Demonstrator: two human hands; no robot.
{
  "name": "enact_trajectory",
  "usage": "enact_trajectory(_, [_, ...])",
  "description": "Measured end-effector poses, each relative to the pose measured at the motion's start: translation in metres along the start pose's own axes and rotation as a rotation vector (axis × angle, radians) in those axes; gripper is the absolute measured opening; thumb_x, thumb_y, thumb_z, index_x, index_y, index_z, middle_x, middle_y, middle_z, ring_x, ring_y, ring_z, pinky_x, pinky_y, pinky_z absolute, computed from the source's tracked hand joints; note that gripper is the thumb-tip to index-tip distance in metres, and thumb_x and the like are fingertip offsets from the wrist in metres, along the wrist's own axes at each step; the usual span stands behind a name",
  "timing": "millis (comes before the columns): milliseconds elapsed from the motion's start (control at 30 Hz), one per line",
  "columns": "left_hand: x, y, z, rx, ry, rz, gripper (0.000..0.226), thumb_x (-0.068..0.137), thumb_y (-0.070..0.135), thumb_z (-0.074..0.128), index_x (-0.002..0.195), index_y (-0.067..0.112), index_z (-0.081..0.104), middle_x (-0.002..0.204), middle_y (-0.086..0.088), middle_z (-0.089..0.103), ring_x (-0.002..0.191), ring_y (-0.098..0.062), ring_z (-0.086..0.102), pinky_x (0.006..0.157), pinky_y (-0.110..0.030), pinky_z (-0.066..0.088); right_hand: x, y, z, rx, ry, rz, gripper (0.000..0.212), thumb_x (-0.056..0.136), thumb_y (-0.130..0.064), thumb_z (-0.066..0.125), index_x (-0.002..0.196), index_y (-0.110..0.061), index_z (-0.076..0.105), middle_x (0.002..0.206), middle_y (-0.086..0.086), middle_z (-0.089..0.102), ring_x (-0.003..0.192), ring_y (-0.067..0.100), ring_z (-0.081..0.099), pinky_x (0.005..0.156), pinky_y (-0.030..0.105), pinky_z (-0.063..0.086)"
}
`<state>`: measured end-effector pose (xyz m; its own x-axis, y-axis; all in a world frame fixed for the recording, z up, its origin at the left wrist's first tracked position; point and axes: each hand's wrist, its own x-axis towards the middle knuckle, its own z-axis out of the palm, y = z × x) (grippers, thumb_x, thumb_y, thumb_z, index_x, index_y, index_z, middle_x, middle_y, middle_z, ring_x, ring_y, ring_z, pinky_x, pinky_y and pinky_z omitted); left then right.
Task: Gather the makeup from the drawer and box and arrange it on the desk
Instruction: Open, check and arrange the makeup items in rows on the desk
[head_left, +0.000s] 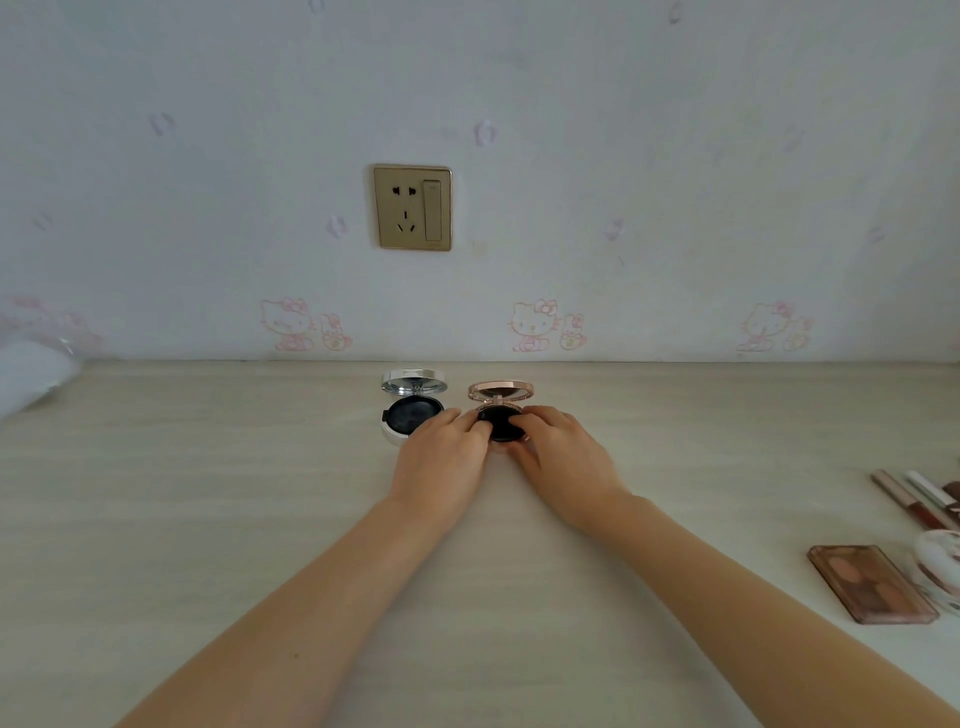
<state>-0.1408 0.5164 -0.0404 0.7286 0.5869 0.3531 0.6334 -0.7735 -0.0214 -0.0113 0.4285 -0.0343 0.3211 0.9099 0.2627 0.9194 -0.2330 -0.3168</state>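
both bare forearms stretch forward and converge; left hand (447, 447) and right hand (563, 457), fingers curled, grip one round rose-gold compact (501, 392).

No legible text, brand or number anywhere. Faint mark at top of rocker switch (432, 210) on gold-coloured wall socket plate (400, 208): too small to read. Pink cartoon-cat prints (288, 323) on pale wallpaper (649, 156): pictures only, no lettering made out. Lids of silver round compact (414, 382) and rose-gold round compact (501, 391): nothing readable. Brown rectangular eyeshadow palette (872, 584): no label readable.
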Motion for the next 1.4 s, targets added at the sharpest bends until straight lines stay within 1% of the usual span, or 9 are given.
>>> enact_trajectory(200, [0.003,-0.002,0.003,0.017,0.007,0.008,0.03,0.098,0.02,0.039,0.124,0.02,0.054,0.129,0.009,0.056,0.12,-0.015,0.045,0.099,-0.029,0.037,0.002,0.001,0.001,0.021,0.014,0.002,0.035,0.098,-0.035,0.044,0.131,-0.025,0.052,0.136,-0.006,0.05,0.123,0.019,0.046,0.093,0.034,0.045])
enact_trajectory(367, [-0.002,-0.002,-0.005,-0.014,0.016,0.001,0.041,0.097,0.022,0.04,0.138,0.02,0.043,0.139,0.007,0.049,0.129,-0.016,0.039,0.104,-0.03,0.034,-0.003,0.002,-0.004,0.075,-0.004,-0.023,0.041,0.097,-0.029,0.046,0.137,-0.027,0.044,0.143,-0.003,0.042,0.127,0.022,0.044,0.097,0.036,0.044])
enact_trajectory(500, [-0.013,0.004,-0.011,-0.023,0.014,-0.017,0.039,0.098,0.023,0.039,0.136,0.019,0.047,0.141,0.007,0.05,0.136,-0.017,0.034,0.107,-0.03,0.032,-0.014,0.006,-0.013,0.075,-0.03,-0.007,0.045,0.096,-0.026,0.046,0.14,-0.023,0.04,0.141,0.0,0.044,0.129,0.022,0.042,0.101,0.037,0.041])
enact_trajectory(700, [-0.035,0.027,-0.026,-0.077,0.058,0.033,0.038,0.096,0.024,0.04,0.132,0.02,0.051,0.137,0.008,0.054,0.134,-0.013,0.036,0.105,-0.027,0.032,-0.048,0.02,-0.035,-0.008,-0.068,0.076,0.047,0.098,-0.033,0.042,0.143,-0.019,0.037,0.14,0.001,0.044,0.134,0.019,0.036,0.103,0.034,0.038])
enact_trajectory(800, [-0.045,0.048,-0.031,-0.134,0.054,0.065,0.037,0.097,0.026,0.04,0.132,0.021,0.051,0.137,0.009,0.052,0.136,-0.012,0.033,0.104,-0.026,0.031,-0.073,0.031,-0.049,-0.053,-0.055,0.094,0.045,0.098,-0.034,0.042,0.141,-0.02,0.039,0.138,0.0,0.045,0.135,0.018,0.035,0.101,0.033,0.039])
enact_trajectory(1000, [-0.059,0.107,-0.036,-0.298,0.026,0.127,0.037,0.097,0.027,0.042,0.132,0.019,0.053,0.132,0.005,0.057,0.135,-0.014,0.035,0.103,-0.028,0.033,-0.127,0.059,-0.087,-0.128,-0.008,0.124,0.045,0.099,-0.033,0.044,0.141,-0.018,0.04,0.144,0.005,0.042,0.141,0.018,0.026,0.109,0.031,0.029])
enact_trajectory(1133, [-0.063,0.151,-0.039,-0.399,0.014,0.175,0.036,0.095,0.026,0.045,0.128,0.017,0.057,0.123,-0.001,0.062,0.127,-0.017,0.043,0.096,-0.031,0.041,-0.161,0.083,-0.112,-0.168,0.03,0.175,0.043,0.098,-0.033,0.045,0.139,-0.019,0.044,0.143,0.003,0.044,0.14,0.017,0.027,0.106,0.033,0.033])
enact_trajectory(1300, [-0.059,0.2,-0.039,-0.496,-0.024,0.219,0.036,0.095,0.025,0.045,0.128,0.016,0.057,0.124,-0.001,0.062,0.125,-0.018,0.043,0.095,-0.032,0.043,-0.192,0.114,-0.138,-0.18,0.092,0.241,0.039,0.096,-0.026,0.047,0.134,-0.017,0.05,0.135,0.003,0.051,0.134,0.018,0.035,0.101,0.03,0.034])
enact_trajectory(1400, [-0.055,0.225,-0.041,-0.544,-0.038,0.253,0.034,0.095,0.024,0.045,0.126,0.016,0.058,0.125,-0.001,0.061,0.123,-0.02,0.044,0.095,-0.034,0.044,-0.207,0.132,-0.149,-0.204,0.131,0.274,0.037,0.096,-0.027,0.05,0.131,-0.016,0.053,0.134,0.004,0.053,0.131,0.02,0.039,0.103,0.033,0.035])
